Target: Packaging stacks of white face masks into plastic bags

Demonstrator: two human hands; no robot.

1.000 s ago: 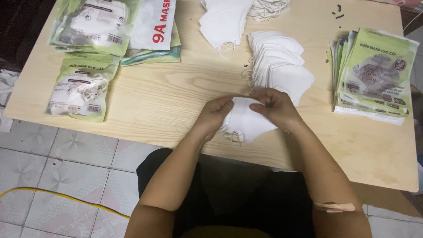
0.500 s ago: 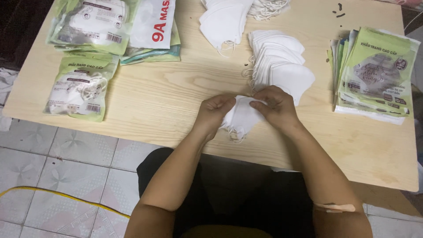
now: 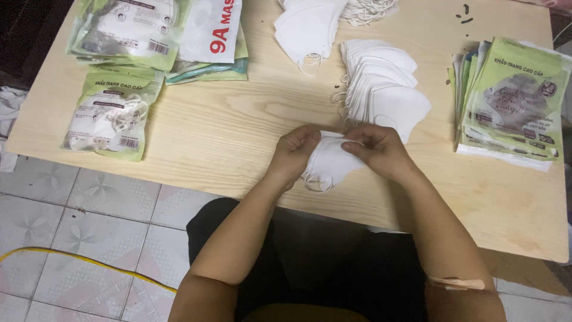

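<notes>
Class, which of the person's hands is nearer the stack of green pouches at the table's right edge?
Right. The right hand is between the mask and the pouches; the left hand is farther away.

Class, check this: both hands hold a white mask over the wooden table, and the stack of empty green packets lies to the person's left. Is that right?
Not quite. The head view shows the stack of empty green packets on the person's right. The rest stands: left hand and right hand hold a white mask over the wooden table.
</notes>
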